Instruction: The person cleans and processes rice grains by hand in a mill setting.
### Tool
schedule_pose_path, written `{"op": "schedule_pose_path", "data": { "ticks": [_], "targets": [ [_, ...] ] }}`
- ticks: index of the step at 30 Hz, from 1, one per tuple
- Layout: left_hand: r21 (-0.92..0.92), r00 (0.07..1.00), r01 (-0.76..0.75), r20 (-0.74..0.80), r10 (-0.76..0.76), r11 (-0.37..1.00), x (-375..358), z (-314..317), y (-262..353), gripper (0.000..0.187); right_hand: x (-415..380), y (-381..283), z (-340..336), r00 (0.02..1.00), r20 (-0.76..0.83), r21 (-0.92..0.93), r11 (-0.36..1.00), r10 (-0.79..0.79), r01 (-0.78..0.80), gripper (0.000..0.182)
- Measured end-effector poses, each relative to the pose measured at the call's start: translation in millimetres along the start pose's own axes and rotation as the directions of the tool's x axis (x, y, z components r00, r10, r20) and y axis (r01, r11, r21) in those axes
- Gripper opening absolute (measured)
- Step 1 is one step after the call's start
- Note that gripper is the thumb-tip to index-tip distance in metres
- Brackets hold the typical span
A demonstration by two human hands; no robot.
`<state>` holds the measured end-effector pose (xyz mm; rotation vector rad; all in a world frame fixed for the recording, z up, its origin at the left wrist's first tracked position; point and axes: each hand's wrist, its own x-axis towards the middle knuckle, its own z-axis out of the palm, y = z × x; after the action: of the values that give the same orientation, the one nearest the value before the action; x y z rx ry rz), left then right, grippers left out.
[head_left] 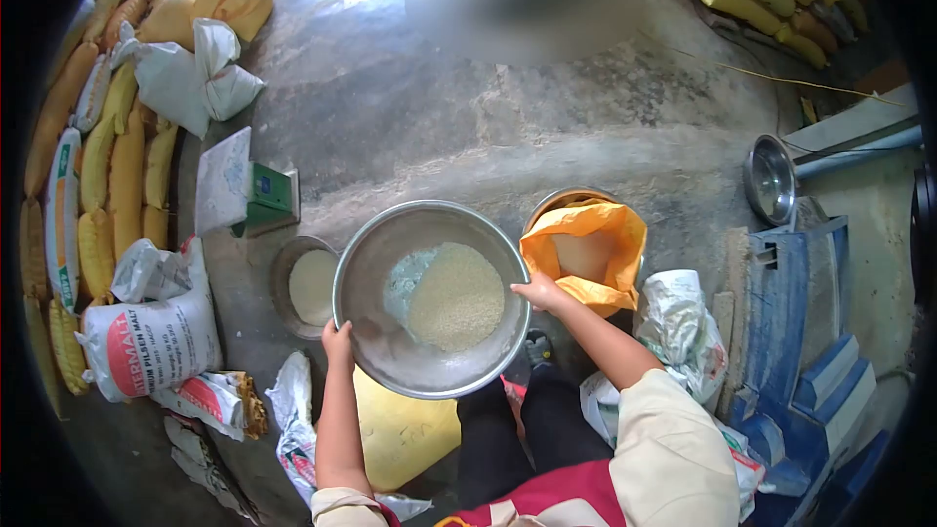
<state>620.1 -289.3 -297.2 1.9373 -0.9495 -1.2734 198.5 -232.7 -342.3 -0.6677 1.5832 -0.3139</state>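
Observation:
A wide metal basin [376,356] is held up in front of me, with a heap of pale grain that looks like rice [457,298] inside. My left hand [338,344] grips its rim at the lower left, fingers mostly hidden beneath. On the right side my right hand [540,291] is closed on the rim, thumb on top. Just left of the basin stands a smaller bowl [283,298] with similar pale grain in it. Close to my right hand, an orange sack [625,234] stands with its mouth wide, pale contents showing inside.
A green weighing scale [270,197] stands at left, before stacked yellow sacks [127,176]. A white printed sack [156,346] sits lower left; a yellow sack [400,429] lies by my legs. Blue machinery [791,332] and a metal bowl [771,181] are at right.

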Motion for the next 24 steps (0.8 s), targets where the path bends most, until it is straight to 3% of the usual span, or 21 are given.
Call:
{"op": "schedule_pose_path", "data": {
  "ticks": [1,5,12,17,21,24],
  "targets": [
    [0.004,0.999,-0.006,-0.039,0.007,1.0,24,17,-20,0.022,37,9,1,0.997,-0.015,-0.203,0.977,-0.071,0.066,0.059],
    [-0.018,0.992,0.083,-0.095,-0.084,0.996,100,65,-115,0.021,138,-2,4,0.986,-0.155,-0.426,0.905,-0.055,-0.017,0.055],
    [-0.278,0.99,0.071,-0.097,-0.101,0.958,170,151,-237,0.01,297,-16,-5,0.959,-0.27,-0.544,0.836,-0.088,-0.076,0.047],
    [-0.292,0.986,0.142,-0.041,-0.161,0.946,182,183,-268,0.01,339,-21,-11,0.944,-0.302,-0.606,0.791,-0.13,-0.085,0.044],
    [-0.314,0.996,0.078,-0.019,-0.089,0.946,182,185,-283,0.014,355,5,-17,0.908,-0.349,-0.65,0.758,-0.23,-0.058,0.04],
    [-0.058,0.998,0.033,-0.051,-0.036,0.998,179,188,-273,0.019,358,14,-23,0.891,-0.375,-0.664,0.744,-0.255,-0.066,0.036]
  ]
}}
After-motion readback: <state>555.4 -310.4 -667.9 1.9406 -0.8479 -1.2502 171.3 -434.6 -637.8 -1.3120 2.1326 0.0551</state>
